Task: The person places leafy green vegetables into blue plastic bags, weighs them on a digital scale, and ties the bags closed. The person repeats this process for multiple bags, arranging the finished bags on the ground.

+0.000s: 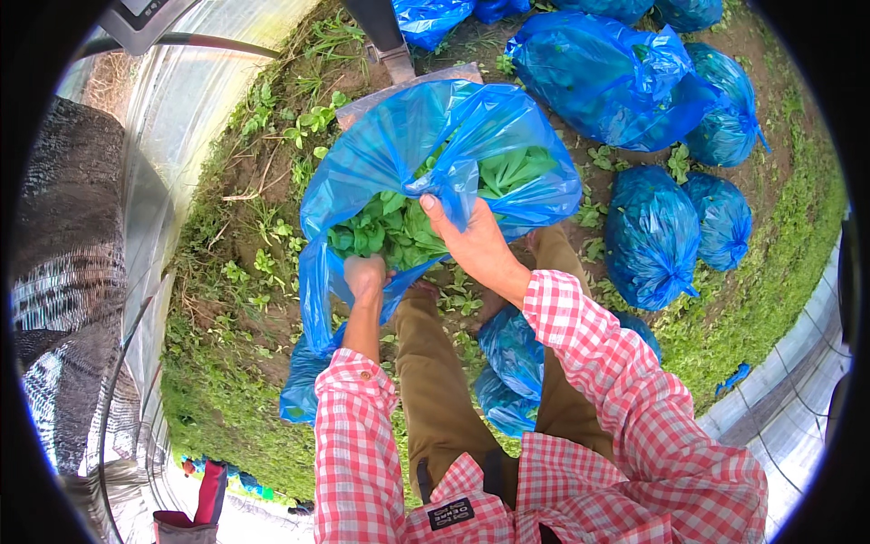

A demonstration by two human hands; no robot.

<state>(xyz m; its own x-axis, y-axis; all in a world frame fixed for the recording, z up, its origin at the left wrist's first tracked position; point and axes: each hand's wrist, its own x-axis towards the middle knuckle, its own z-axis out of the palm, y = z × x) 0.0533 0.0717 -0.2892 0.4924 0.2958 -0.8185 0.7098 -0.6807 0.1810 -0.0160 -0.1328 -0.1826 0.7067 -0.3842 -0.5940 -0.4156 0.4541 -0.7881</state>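
Note:
A blue plastic bag (380, 146) full of green leaves (394, 228) lies before me, partly on a flat platform (469, 73) at its far side. With my right hand (476, 238) I grip gathered plastic near the middle of the bag, thumb pointing up. My left hand (368, 277) is closed at the near left edge of the opening, beside the leaves; it appears to pinch the bag's rim, though its fingers are partly hidden. Leaves show through the film and in the open gap.
Several filled blue bags (652, 238) lie on the weedy soil to the right, with more beyond and around my legs. A dark post (377, 27) rises behind the platform. Plastic sheeting (156, 122) and dark netting (68, 224) stand at the left.

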